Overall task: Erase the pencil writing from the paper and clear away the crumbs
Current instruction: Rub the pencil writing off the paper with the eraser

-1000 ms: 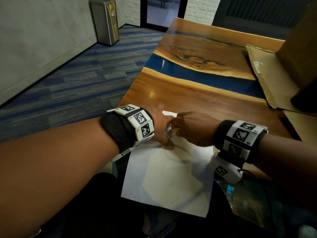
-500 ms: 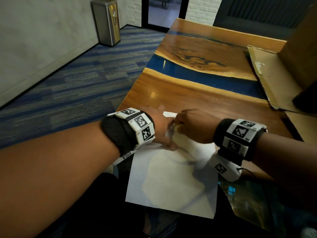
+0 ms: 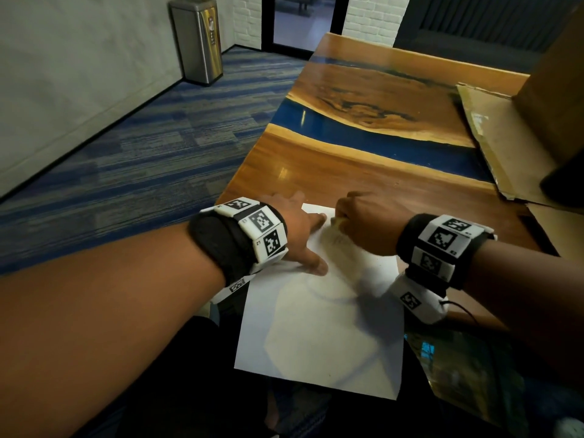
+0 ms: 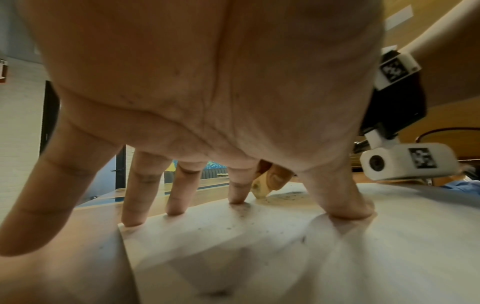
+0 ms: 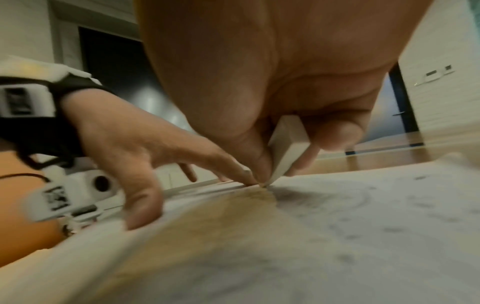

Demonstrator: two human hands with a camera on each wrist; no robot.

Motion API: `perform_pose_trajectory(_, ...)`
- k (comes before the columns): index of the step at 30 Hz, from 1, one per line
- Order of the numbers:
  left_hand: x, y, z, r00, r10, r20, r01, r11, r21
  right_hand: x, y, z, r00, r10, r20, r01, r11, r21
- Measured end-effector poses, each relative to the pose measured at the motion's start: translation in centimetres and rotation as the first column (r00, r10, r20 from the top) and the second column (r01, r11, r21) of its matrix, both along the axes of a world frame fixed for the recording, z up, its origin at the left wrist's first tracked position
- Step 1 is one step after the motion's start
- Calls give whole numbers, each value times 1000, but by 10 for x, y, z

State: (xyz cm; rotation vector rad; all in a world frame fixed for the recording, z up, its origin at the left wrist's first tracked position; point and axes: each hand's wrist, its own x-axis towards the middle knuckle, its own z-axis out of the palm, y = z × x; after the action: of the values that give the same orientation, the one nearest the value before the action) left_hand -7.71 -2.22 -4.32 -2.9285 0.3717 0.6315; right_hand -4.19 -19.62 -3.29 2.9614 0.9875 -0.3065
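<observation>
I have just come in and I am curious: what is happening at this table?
A person is erasing pencil marks from a paper on the table. The left hand presses the sheet flat with spread fingers. The right hand pinches an eraser with its corner on the paper near the far edge. Dark crumbs still lie on the sheet.

No text anywhere is sharp enough to read.

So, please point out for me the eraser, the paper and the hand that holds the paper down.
eraser (image 5: 287, 150): right wrist view, on its pale side face between the thumb and fingers.
paper (image 3: 319, 339): head view, on its bare white middle.
left hand (image 3: 295, 230): head view, on the back of the hand.
</observation>
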Motion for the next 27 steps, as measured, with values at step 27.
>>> perform_pose_trajectory(27, -8, -2, 3, 999, 41, -35, -40, 999, 29, 12, -34, -5, 969, -229, -88, 227, 973, -27)
